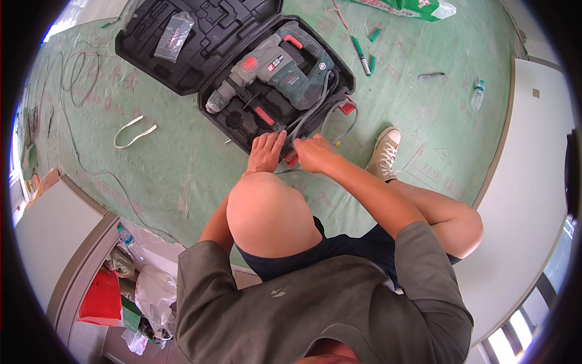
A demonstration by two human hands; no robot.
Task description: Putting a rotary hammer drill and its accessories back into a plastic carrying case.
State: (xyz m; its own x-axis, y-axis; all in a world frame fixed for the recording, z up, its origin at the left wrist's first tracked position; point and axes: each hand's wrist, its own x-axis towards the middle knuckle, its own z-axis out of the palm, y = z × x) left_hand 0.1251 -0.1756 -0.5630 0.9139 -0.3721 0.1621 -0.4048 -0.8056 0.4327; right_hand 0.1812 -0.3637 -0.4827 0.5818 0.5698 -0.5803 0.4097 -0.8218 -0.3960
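A grey-green, red-trimmed rotary hammer (276, 70) fills the black case (219, 37); left hand (265, 153) and right hand (316, 153) meet its near edge, finger grip unclear.

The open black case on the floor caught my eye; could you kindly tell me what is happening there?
A person's left hand rests at the near edge of the black case, where a grey power tool lies. The right hand is curled beside it, near the grey cord; whether it grips anything is hidden.
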